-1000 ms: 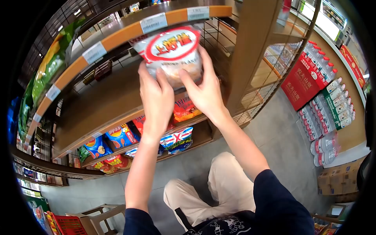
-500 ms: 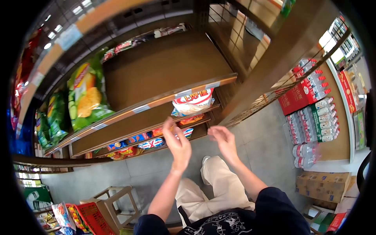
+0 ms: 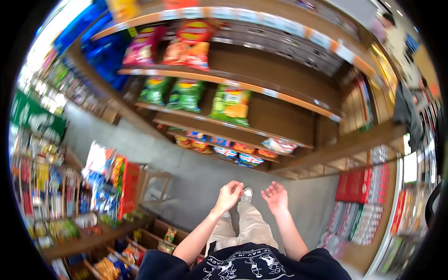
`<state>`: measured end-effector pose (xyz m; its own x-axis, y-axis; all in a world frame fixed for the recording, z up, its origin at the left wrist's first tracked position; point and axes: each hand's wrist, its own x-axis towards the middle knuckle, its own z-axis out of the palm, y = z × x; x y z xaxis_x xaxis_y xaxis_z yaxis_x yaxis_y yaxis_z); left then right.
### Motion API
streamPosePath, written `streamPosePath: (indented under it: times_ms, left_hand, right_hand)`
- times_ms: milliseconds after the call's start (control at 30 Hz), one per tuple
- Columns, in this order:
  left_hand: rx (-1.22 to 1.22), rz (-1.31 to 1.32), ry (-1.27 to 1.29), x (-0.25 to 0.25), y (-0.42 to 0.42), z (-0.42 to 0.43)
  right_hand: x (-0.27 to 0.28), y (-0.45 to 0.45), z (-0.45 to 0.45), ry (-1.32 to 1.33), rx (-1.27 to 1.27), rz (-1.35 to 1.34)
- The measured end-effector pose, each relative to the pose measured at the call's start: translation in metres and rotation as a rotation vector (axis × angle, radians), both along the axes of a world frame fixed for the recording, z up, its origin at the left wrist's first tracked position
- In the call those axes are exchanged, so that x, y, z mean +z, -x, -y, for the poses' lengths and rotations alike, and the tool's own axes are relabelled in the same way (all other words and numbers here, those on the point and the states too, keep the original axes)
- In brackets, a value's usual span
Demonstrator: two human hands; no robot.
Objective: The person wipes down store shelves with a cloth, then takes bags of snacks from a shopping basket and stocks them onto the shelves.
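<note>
Shelving unit [image 3: 289, 120]: stock loss at the front edge is judged possible.
Reach to the lower tiers is likely hindered by the boards above. A stool [image 3: 162, 174], standing near the red basket [image 3: 130, 189], could be caught by a leg; the basket is filled above its rim, so spillage could be caused by a knock. The white-and-red snack bag [image 3: 278, 145] is sited near a low shelf's right front corner and could be dislodged if brushed. Nothing is seen held: the left hand's [image 3: 228, 197] fingers are curled, closure indeterminable; the right hand's [image 3: 276, 197] are loosely spread.

Head-worn view, facing forward and down, apparently tilted
</note>
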<state>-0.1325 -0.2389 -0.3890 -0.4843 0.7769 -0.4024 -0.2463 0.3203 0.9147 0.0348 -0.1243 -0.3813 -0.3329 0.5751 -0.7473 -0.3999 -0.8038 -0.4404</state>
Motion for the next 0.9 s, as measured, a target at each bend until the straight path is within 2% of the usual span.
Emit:
streamPosePath:
  times_ms: [67, 133, 367, 500, 700, 900]
  left_hand:
    - [0.100, -0.014, 0.013, 0.031, 0.017, 0.011]
    - [0.065, -0.141, 0.023, 0.063, 0.035, 0.018]
    - [0.452, -0.348, -0.004, 0.082, 0.065, 0.034]
    - [0.725, -0.313, 0.001, 0.061, 0.072, 0.083]
    - [1.103, -0.184, 0.070, 0.046, 0.054, 0.194]
    - [1.276, -0.106, 0.164, 0.018, 0.039, 0.256]
  right_hand:
    - [0.011, 0.019, -0.010, 0.009, 0.085, -0.026]
    - [0.025, 0.045, -0.014, 0.005, 0.117, -0.038]
    - [0.052, 0.120, -0.028, -0.058, 0.360, -0.163]
    - [0.054, 0.162, -0.027, 0.050, 0.519, -0.166]
    - [0.044, 0.217, -0.011, -0.021, 0.876, -0.192]
    - [0.041, 0.241, 0.016, -0.049, 1.016, -0.071]
